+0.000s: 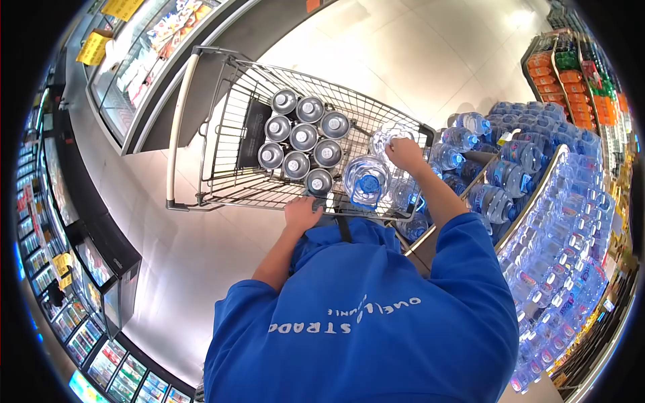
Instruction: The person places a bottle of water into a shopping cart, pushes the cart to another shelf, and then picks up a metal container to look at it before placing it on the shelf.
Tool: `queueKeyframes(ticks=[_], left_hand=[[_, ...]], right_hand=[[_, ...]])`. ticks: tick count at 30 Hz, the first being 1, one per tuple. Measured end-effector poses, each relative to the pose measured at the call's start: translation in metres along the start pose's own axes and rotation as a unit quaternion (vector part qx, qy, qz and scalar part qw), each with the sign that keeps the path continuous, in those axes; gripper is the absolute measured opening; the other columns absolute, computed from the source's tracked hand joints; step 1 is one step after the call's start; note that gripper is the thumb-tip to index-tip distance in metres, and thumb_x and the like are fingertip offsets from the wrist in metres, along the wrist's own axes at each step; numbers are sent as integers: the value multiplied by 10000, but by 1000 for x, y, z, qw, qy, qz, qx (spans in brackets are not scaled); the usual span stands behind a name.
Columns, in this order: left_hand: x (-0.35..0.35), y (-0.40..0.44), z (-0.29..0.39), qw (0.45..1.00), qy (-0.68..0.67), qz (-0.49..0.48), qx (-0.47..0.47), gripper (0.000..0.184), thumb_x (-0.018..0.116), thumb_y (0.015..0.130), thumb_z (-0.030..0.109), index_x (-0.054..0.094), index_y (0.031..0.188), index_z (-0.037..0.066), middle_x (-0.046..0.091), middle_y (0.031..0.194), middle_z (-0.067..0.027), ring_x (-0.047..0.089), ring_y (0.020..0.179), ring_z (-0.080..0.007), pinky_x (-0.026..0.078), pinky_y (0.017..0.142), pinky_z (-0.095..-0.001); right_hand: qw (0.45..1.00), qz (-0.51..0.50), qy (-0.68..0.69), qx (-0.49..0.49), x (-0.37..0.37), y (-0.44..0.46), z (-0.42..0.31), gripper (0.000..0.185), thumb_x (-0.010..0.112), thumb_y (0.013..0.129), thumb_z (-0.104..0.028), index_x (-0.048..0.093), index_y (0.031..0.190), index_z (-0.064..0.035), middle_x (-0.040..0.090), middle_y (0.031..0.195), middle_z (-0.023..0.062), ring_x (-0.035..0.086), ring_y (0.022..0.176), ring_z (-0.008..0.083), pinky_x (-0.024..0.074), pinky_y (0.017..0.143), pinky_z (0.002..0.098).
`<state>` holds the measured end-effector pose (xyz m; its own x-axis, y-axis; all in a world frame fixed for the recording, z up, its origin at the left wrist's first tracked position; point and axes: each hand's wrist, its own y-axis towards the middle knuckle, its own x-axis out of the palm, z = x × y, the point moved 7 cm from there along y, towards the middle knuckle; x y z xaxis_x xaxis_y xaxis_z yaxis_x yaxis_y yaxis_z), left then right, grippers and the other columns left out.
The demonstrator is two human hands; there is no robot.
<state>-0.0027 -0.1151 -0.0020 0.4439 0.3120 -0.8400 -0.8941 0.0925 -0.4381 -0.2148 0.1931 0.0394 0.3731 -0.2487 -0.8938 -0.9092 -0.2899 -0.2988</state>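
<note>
My right hand (406, 156) is closed at the top of a clear water bottle (383, 138) standing in the front end of the shopping cart (222, 176). The fingers hide the bottle's cap. Beside it stands a large clear water bottle (366, 181) with a blue cap, seen from above. My left hand (303, 213) is closed over the cart's near side rail, close to the silver containers. Several of these silver round-topped containers (303, 137) with pale caps stand grouped upright toward the handle end of the cart.
Stacked packs of water bottles (557, 269) rise on the right, with loose bottles (507, 176) lying by a metal rail. Orange drink bottles (572, 87) fill a shelf beyond. A freezer case (144, 64) stands at the upper left, and lit display fridges (101, 356) line the lower left.
</note>
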Motion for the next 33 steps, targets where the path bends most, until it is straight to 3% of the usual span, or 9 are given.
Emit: queueKeyframes(ticks=[9,19,20,24,28,33], left_hand=[[2,0,0,999,13,14,30,439,634,856,504,729,1091,144,725,1040,-85,672,1008,-280,524,860,-454],[1,1,-1,999,20,-12,38,434,603,899,525,736,1111,170,735,1075,-80,669,1056,-267,531,888,-430],[2,2,-1,999,21,-12,43,437,599,902,528,736,1112,170,735,1072,-80,670,1055,-268,535,881,-431],[8,4,-5,999,11,-9,52,450,588,909,539,737,1109,165,739,1063,-85,673,1048,-275,546,857,-430],[11,7,-6,996,11,-36,84,460,568,926,546,737,1105,158,742,1059,-93,674,1051,-284,546,856,-432],[12,19,-5,981,2,-131,141,518,538,946,553,724,1163,120,723,1119,-131,647,1082,-340,526,919,-456]], right_hand=[[998,2,-49,-33,-5,23,-22,339,605,905,-345,727,822,-40,710,787,206,693,784,394,549,791,511],[997,46,36,-41,28,31,-69,279,625,893,-300,677,899,-26,704,883,206,681,850,408,545,788,510],[1000,7,16,-23,35,31,-68,252,644,873,-258,681,954,-23,695,994,200,664,948,392,533,857,495],[970,206,73,-108,6,-9,-76,342,690,808,-145,656,1124,-18,636,1146,191,594,1112,369,495,954,478],[946,302,114,-17,-2,-68,-66,416,703,796,-136,623,1185,-9,617,1151,213,567,1125,388,465,983,494],[924,312,103,196,57,-177,-26,472,704,813,-178,596,1244,-18,573,1283,199,494,1257,374,392,1071,516]])
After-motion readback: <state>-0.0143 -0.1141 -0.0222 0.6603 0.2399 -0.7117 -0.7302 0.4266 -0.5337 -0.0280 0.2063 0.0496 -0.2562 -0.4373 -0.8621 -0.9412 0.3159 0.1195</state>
